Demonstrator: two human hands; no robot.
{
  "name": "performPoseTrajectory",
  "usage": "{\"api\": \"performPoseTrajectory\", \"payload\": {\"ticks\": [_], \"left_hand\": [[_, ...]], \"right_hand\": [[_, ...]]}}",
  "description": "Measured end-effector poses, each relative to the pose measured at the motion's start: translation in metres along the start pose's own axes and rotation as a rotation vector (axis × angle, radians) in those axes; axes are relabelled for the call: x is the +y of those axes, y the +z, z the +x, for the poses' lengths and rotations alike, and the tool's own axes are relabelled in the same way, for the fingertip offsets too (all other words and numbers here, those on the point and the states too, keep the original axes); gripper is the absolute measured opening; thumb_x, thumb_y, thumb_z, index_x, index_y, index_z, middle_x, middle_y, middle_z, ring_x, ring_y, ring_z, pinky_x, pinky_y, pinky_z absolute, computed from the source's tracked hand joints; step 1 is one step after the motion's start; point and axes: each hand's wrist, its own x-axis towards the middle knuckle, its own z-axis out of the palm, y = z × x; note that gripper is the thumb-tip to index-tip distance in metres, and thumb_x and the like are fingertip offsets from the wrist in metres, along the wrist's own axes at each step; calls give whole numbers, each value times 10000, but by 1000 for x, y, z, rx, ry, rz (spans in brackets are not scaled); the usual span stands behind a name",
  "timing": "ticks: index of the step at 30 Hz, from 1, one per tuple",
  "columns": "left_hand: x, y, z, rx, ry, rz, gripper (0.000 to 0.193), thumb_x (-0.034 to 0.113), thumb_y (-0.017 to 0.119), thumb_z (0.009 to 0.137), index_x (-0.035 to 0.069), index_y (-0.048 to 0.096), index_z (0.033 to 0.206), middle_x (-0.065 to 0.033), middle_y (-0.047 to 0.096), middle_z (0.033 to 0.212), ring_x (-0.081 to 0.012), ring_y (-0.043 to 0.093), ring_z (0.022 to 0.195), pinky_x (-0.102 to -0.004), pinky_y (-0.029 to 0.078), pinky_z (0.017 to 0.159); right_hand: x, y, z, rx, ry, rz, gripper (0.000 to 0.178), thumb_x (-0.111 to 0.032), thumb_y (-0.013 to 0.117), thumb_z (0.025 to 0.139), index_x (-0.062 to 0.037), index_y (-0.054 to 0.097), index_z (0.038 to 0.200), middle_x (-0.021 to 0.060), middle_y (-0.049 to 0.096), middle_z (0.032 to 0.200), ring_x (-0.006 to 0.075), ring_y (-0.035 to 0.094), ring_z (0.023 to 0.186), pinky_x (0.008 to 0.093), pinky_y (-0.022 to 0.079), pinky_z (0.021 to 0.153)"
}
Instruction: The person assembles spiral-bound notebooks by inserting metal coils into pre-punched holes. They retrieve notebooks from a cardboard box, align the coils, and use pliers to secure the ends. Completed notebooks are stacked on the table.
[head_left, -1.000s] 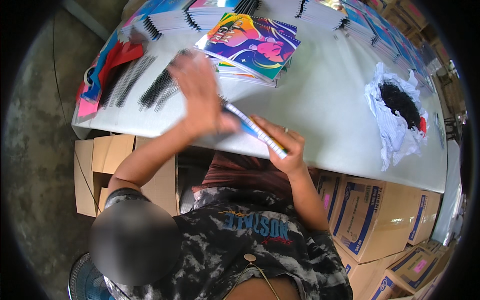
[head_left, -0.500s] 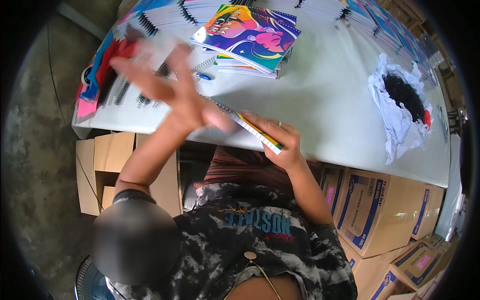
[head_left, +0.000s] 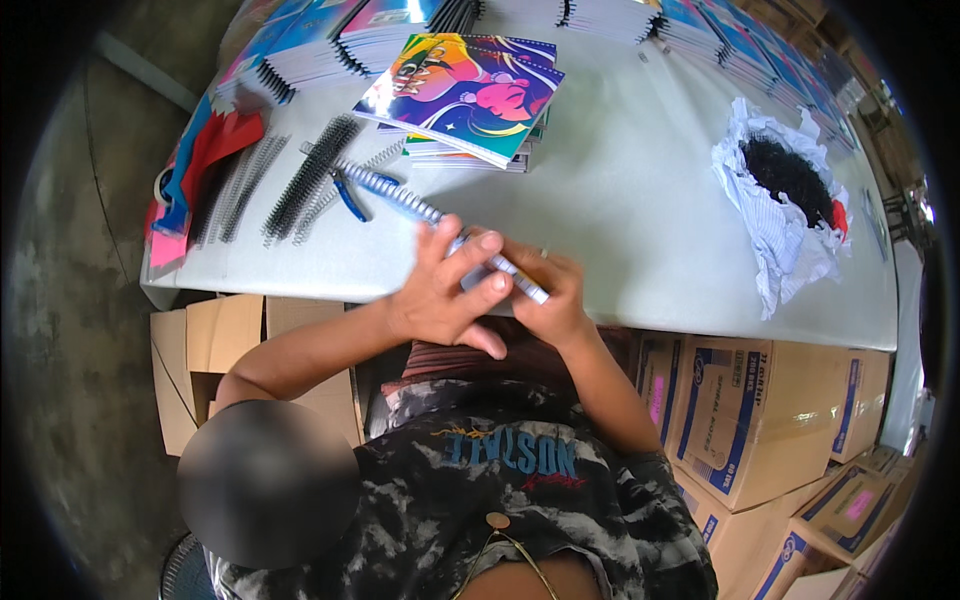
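Two grips of mine meet at one thin notebook [head_left: 528, 286], held edge-on just above the near side of the bench [head_left: 640, 250]. A second ago my left grip [head_left: 442, 290] was a blur, lifted away from the book with the fingers stretched; now it has come down against the book's edge, palm open, fingers spread, their tips at the spiral coil [head_left: 400, 194]. My right grip [head_left: 553, 290] stays closed on the notebook, thumb and fingers pinching the other end, as in both earlier views. The coil runs along the book's edge and pokes out past its far end, across the blue-handled pliers [head_left: 350, 199], which show more fully than before.

To the right, a crumpled pale wrapping [head_left: 735, 210] cradles a black tangled mass [head_left: 790, 185] with something red at its rim. Below the bench on my left stands an open carton [head_left: 225, 335]; I can't tell its contents. Taped cartons [head_left: 755, 430] are piled on the right.

The bench's near edge passes right beneath my wrists. Loose coils [head_left: 312, 180] crowd the left side; the notebook stack [head_left: 465, 100] sits beyond my grips, and between it and the wrapping stretches a broad pale surface.
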Motion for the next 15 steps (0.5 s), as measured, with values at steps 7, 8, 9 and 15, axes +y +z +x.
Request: {"api": "performPoseTrajectory", "payload": {"ticks": [7, 8, 9, 15], "left_hand": [[-1, 19, -6, -26, -52, 50, 1074, 787, 339, 693, -98, 296, 1299, -317, 156, 1396, -467, 121, 1307, -597, 11, 1022], [5, 22, -18, -15, 63, 18, 1030, 776, 330, 713, -56, 305, 1320, -316, 184, 1386, -457, 141, 1305, -603, -12, 1016], [5, 6, -5, -32, 174, 131, 975, 750, 358, 736, -28, 318, 1322, -323, 191, 1378, -449, 166, 1299, -617, 36, 1013], [0, 10, 6, -87, -6, 22, 1064, 754, 418, 696, -80, 230, 1328, -333, 328, 1255, -477, 279, 1210, -618, 235, 942]], "right_hand": [[-2, 8, 0, 84, 152, 83, 464, 87, 562, 721, -56, 558, 1163, 124, 625, 1052, 277, 641, 824, 310, 510, 700], [-4, 5, 3, 82, 128, 40, 447, 72, 559, 745, -66, 557, 1169, 130, 628, 1034, 285, 639, 814, 305, 506, 694], [-6, 3, 4, 49, 136, 40, 448, 67, 562, 744, -68, 556, 1172, 130, 630, 1029, 287, 640, 808, 306, 506, 691], [-3, 6, -7, -9, 218, 149, 496, 30, 609, 709, -85, 549, 1187, 152, 628, 1026, 297, 639, 796, 336, 504, 705]]}}
